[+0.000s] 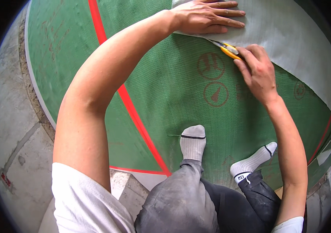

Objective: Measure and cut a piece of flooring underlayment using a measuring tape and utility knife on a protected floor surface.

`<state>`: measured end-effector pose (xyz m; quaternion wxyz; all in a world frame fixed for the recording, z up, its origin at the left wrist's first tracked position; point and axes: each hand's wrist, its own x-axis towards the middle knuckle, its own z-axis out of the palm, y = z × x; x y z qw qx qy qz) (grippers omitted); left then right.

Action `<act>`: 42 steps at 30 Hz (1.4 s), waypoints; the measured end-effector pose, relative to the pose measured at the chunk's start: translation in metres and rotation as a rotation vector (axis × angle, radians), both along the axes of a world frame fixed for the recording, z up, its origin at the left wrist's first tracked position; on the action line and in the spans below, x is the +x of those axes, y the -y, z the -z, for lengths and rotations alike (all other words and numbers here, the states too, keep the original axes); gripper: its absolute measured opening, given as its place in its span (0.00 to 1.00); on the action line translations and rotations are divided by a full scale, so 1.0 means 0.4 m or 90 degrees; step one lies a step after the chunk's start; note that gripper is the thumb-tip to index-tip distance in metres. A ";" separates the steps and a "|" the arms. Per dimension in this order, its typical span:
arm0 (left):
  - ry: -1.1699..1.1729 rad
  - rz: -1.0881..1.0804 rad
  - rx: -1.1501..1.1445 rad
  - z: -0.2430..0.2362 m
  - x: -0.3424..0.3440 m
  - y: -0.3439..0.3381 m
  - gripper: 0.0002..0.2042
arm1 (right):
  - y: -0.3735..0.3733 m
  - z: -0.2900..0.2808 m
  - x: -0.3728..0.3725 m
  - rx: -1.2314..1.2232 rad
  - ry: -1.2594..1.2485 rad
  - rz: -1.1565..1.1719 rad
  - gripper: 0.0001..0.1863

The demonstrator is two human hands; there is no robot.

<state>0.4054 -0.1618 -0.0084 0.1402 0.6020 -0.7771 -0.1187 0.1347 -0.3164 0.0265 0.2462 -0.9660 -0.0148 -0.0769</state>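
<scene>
My left hand [208,17] lies flat with fingers spread on a pale grey-white sheet [278,31], which is folded over or laid across the green floor covering [154,73]. In my right hand [258,70] is a yellow utility knife [229,51], gripped between thumb and fingers. The knife points up and left, its tip at the lower edge of the pale sheet, just below my left fingers. Whether the blade is through the material cannot be made out.
Red tape [124,99] runs across the green covering, with another strip at its near edge. My feet in grey socks [193,143] stand on the covering. Bare concrete floor [14,128] lies to the left, beyond the covering's pale edge. Printed red symbols mark the green surface.
</scene>
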 end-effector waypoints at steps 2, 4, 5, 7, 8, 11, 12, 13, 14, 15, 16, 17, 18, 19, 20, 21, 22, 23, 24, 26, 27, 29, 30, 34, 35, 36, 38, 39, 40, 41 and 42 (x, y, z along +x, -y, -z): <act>-0.011 -0.009 0.015 0.004 0.002 -0.004 0.29 | -0.024 0.002 0.004 0.034 -0.020 0.013 0.17; 0.004 -0.005 0.026 0.004 0.003 0.001 0.29 | -0.019 0.006 -0.001 0.039 -0.009 0.022 0.17; -0.008 -0.008 0.029 0.002 0.005 0.001 0.29 | -0.011 0.001 -0.003 0.014 -0.005 0.021 0.17; -0.022 -0.011 0.031 0.000 0.006 0.000 0.29 | 0.001 -0.002 -0.008 -0.012 -0.003 0.019 0.17; -0.014 -0.008 0.028 -0.001 0.006 0.000 0.29 | 0.007 -0.001 -0.008 -0.014 -0.002 0.007 0.18; -0.012 -0.010 0.026 0.002 0.008 -0.005 0.29 | -0.001 0.005 0.009 0.004 0.002 0.001 0.18; -0.017 -0.013 0.026 0.003 0.010 -0.009 0.29 | -0.008 0.006 0.015 0.023 0.004 0.007 0.18; -0.015 -0.017 0.026 0.005 0.011 -0.007 0.29 | -0.004 0.004 0.016 0.024 0.007 0.004 0.18; -0.012 -0.012 0.019 0.008 0.008 0.002 0.29 | 0.004 0.000 0.012 0.012 0.000 -0.001 0.18; -0.009 -0.007 0.012 0.009 0.009 0.004 0.29 | 0.007 -0.003 0.011 0.001 -0.007 -0.005 0.18; -0.008 -0.010 0.012 0.008 0.008 0.003 0.29 | 0.007 -0.005 0.010 0.001 -0.006 -0.008 0.18; -0.019 -0.009 0.006 0.006 0.008 0.003 0.29 | 0.006 -0.007 0.010 0.007 -0.006 -0.006 0.18; -0.030 -0.008 -0.001 0.005 0.007 0.002 0.29 | 0.007 -0.008 0.010 0.013 -0.006 -0.004 0.18; -0.010 -0.006 0.006 0.009 0.003 0.000 0.29 | 0.003 0.002 0.012 0.017 -0.003 -0.006 0.18; -0.004 -0.007 0.005 0.029 0.008 -0.007 0.29 | -0.002 0.000 0.021 0.016 0.003 -0.008 0.18; 0.030 -0.022 -0.067 0.051 0.006 -0.014 0.28 | -0.006 -0.004 0.027 0.012 0.000 -0.010 0.18; 0.065 -0.034 -0.141 0.060 0.004 -0.015 0.27 | -0.009 -0.005 0.032 0.006 -0.002 -0.010 0.18; 0.061 -0.042 -0.137 0.070 -0.002 -0.012 0.26 | -0.002 -0.003 0.028 0.007 -0.013 -0.011 0.17; 0.056 -0.053 -0.136 0.080 -0.005 -0.011 0.26 | -0.001 -0.001 0.027 0.005 -0.007 -0.010 0.17; 0.048 -0.048 -0.132 0.085 -0.004 -0.007 0.26 | 0.002 -0.003 0.013 0.005 -0.005 0.020 0.17; 0.048 -0.049 -0.133 0.086 -0.001 -0.005 0.26 | 0.000 -0.003 0.014 0.004 -0.005 0.019 0.17; 0.062 -0.045 -0.148 0.088 0.007 0.000 0.26 | -0.010 -0.005 0.017 0.020 0.007 -0.005 0.17; 0.062 -0.045 -0.149 0.091 0.006 0.001 0.26 | -0.011 -0.003 0.017 0.019 0.006 -0.006 0.17; 0.056 -0.055 -0.141 0.093 0.005 0.006 0.26 | -0.011 0.005 0.016 0.042 0.009 0.036 0.18; 0.066 -0.050 -0.146 0.092 0.007 0.007 0.27 | -0.015 0.003 0.018 0.027 0.009 0.023 0.18; 0.065 -0.050 -0.148 0.091 0.008 0.000 0.27 | -0.018 0.000 0.020 0.012 0.008 0.011 0.18; 0.014 -0.056 -0.118 0.087 0.015 -0.004 0.27 | -0.009 0.000 0.016 -0.008 0.015 0.020 0.18; 0.037 -0.046 -0.126 0.085 0.014 0.001 0.28 | -0.005 -0.003 0.015 -0.020 0.023 0.030 0.19; 0.037 -0.045 -0.127 0.079 0.013 -0.002 0.28 | -0.013 -0.004 0.017 -0.021 0.024 0.031 0.19; 0.028 -0.047 -0.108 0.074 0.011 -0.007 0.28 | -0.022 -0.007 0.021 0.011 0.011 0.018 0.19; 0.018 -0.049 -0.089 0.067 0.009 -0.012 0.29 | -0.028 -0.007 0.022 0.043 -0.001 0.004 0.19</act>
